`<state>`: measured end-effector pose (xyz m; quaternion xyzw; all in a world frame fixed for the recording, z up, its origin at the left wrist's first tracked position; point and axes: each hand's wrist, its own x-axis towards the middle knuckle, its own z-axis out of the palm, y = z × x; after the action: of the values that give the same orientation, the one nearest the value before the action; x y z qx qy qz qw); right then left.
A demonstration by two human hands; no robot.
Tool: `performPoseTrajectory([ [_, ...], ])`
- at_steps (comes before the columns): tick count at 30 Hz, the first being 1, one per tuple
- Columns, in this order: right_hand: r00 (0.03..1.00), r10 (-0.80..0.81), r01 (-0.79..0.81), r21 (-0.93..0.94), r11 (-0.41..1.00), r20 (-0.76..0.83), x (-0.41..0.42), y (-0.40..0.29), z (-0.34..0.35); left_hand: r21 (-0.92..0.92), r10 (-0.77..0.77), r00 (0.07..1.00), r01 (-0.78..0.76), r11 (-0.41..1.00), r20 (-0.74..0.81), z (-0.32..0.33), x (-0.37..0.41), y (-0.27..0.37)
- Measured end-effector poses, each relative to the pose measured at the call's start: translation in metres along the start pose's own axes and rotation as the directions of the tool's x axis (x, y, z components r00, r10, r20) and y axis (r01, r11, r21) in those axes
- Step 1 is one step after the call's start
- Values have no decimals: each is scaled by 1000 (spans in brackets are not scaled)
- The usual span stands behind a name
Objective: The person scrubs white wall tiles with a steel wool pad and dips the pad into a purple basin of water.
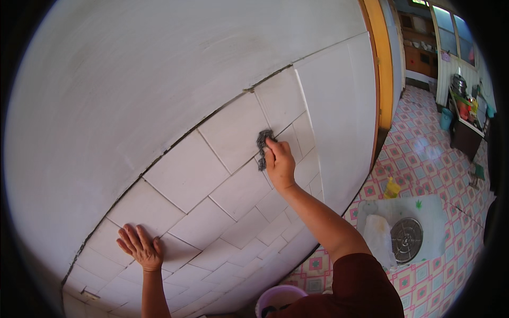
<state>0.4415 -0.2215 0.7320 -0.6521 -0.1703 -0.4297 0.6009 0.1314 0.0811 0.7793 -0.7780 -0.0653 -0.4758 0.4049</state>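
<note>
White wall tiles (pixel 210 155) with dark joints cover the lower wall before me, below painted plaster (pixel 139 79). My right hand (pixel 279 161) is closed on a dark grey scouring pad or rag (pixel 263 145), which lies against the tiles near a joint in the upper right part. Further down and to the left, my left hand (pixel 142 249) rests on the tiles with its fingers spread, holding nothing. A dark, uneven gap runs along the top edge of the tiles.
Below me a pink-purple basin (pixel 280 296) stands by the wall. On the patterned floor (pixel 413 159) at right are a pale slab with a round metal plate (pixel 406 240), a white bag (pixel 377 238) and a yellow packet (pixel 391 188). Beyond stand a blue bin (pixel 445 118) and a cluttered table.
</note>
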Motion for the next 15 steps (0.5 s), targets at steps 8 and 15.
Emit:
performPoseTrajectory([
  [8, 966, -23, 44, 75, 996, -259, 150, 42, -6, 20, 20, 1000, -20, 1000, -3, 1, 4, 2],
  [15, 982, -88, 96, 40, 995, -166, 111, 38, -2, 17, 13, 1000, -14, 1000, 9, 0, 0, 2],
])
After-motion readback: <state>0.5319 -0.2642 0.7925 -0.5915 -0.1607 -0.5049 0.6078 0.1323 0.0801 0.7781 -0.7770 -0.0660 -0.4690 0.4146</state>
